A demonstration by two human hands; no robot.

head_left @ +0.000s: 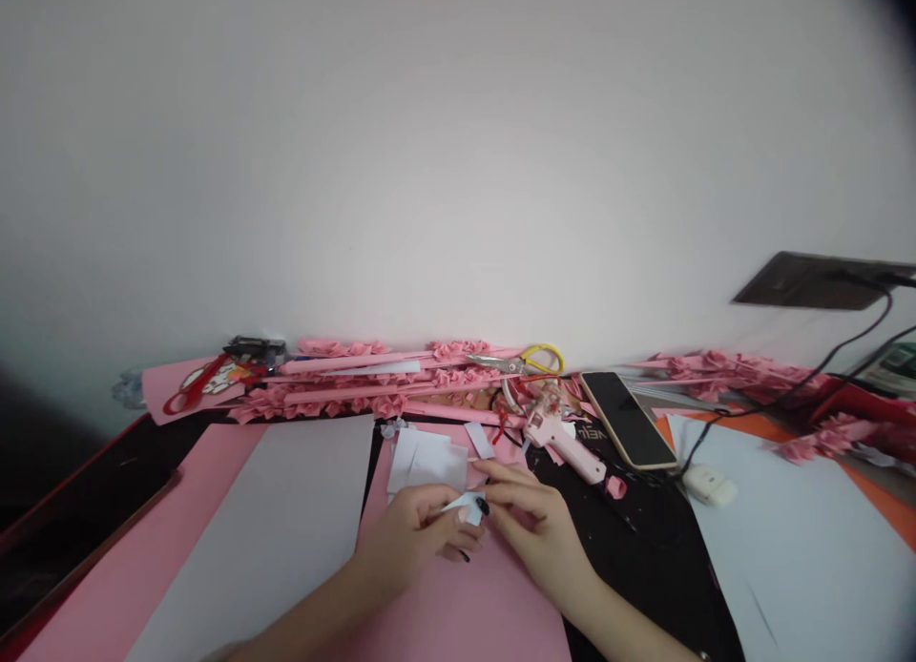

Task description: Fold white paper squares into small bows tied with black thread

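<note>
Between my hands is a small folded piece of white paper [470, 503], held over a pink sheet [458, 605]. My left hand [419, 528] pinches it from the left, thumb on top. From the right, the fingertips of my right hand [528, 519] close on its other edge. Dark polish shows on some nails. Just beyond my fingers lies a loose stack of white paper squares [422, 457], with a narrow white strip [479, 441] to its right.
Pink paper flower stems [372, 385] line the wall, with yellow-handled scissors [533, 360] on them. Right of my hands are a pink glue gun [565, 443], a phone [630, 422], a white earbud case [708, 486] and black cables. Large white sheets [272, 528] flank both sides.
</note>
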